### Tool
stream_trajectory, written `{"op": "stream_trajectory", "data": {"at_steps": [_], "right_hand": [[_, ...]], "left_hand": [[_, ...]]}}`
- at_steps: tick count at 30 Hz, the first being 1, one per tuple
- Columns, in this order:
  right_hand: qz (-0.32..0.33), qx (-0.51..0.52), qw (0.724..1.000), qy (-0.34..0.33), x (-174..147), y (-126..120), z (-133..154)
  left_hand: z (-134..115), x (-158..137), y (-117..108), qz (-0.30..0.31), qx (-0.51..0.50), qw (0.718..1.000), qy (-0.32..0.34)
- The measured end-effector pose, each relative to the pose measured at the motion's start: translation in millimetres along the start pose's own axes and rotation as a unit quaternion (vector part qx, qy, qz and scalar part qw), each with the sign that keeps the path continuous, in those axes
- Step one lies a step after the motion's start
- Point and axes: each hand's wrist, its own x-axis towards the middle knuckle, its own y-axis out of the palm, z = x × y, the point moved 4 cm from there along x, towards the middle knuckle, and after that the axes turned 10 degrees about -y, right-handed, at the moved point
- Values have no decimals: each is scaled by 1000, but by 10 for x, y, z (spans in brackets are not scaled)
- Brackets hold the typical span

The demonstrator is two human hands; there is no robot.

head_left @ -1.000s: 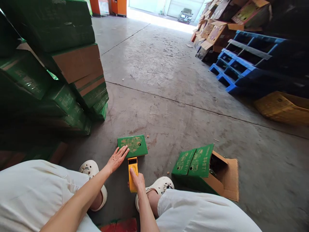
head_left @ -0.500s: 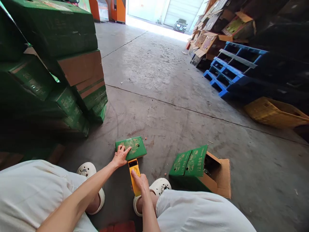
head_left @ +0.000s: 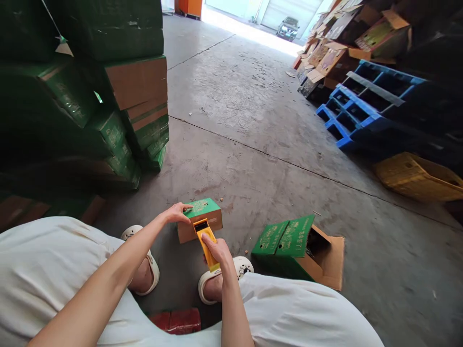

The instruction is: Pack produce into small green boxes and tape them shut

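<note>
A small green carton [head_left: 202,206] with a brown cardboard front side stands on the floor ahead of my feet. My left hand [head_left: 178,212] grips it at its left end, fingers over the top and thumb at the front edge. In my right hand [head_left: 217,249] is a yellow hand-held tool [head_left: 210,251] with a black front end; its exact kind does not show. The tool's black end is close to the carton's brown side; whether they touch I cannot tell. To the right lies a larger green carton [head_left: 277,241] with its brown flaps open.
Tall stacks of green cartons [head_left: 141,111] stand on the left. Blue pallets [head_left: 354,108], a yellow crate [head_left: 415,178] and a heap of cardboard boxes [head_left: 336,53] are on the right. A red block-like object [head_left: 181,320] lies between my legs. A car [head_left: 288,28] stands far off.
The small carton's brown front side now shows, where before mostly its green top did. My left hand has shifted to its left end. The yellow tool has moved up and slightly right, now tilted.
</note>
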Motion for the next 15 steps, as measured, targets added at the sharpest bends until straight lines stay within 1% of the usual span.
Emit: {"op": "stream_trajectory", "data": {"at_steps": [2,4,6,8,11,13,15], "right_hand": [[17,14,1000,-14,145,70,220],[19,27,999,-31,315,123,447],[15,30,998,-48,471,156,644],[15,32,998,-57,586,170,786],[28,39,998,-37,673,168,889],[38,39,998,-24,689,169,908],[41,37,998,-28,663,178,879]], "left_hand": [[77,45,-116,-48,-6,999,5],[109,53,-151,-76,10,997,11],[108,32,-106,-92,37,995,3],[83,4,-9,-101,81,991,-23],[6,-11,144,-114,145,981,-60],[-48,-2,197,-142,161,974,-72],[-83,11,213,-169,163,969,-83]]}}
